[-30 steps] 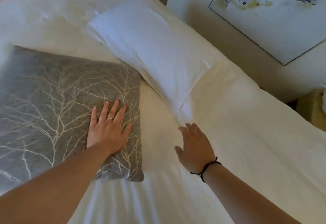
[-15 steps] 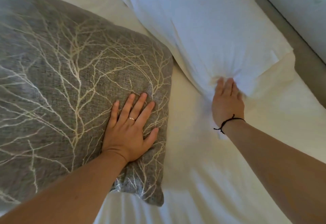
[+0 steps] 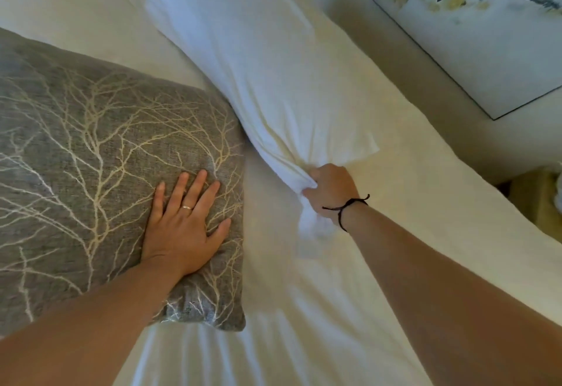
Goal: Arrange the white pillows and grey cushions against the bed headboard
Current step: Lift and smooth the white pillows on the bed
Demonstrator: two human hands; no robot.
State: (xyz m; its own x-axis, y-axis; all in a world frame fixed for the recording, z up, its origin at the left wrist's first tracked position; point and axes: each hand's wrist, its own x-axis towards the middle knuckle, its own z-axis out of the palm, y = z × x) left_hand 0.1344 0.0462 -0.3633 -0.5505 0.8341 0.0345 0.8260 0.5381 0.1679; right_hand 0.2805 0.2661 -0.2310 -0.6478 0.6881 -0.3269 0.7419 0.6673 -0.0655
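Bare sheet (image 3: 273,264) lies open between grey cushion (image 3: 91,148) and white pillow (image 3: 258,60).

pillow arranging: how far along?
Done: nothing looks placed; the headboard isn't in view. In hand: the right hand grips a bunched corner of the white pillow, while the left hand rests flat on the grey cushion. Left: both lie flat on the bed sheet and need propping.

One head-worn wide-angle view, looking steeply down and forward over the bed (image 3: 334,309), close in above both forearms. The frame tilts, so the wall picture (image 3: 486,36) sits skewed at upper right, edges bending with the lens.
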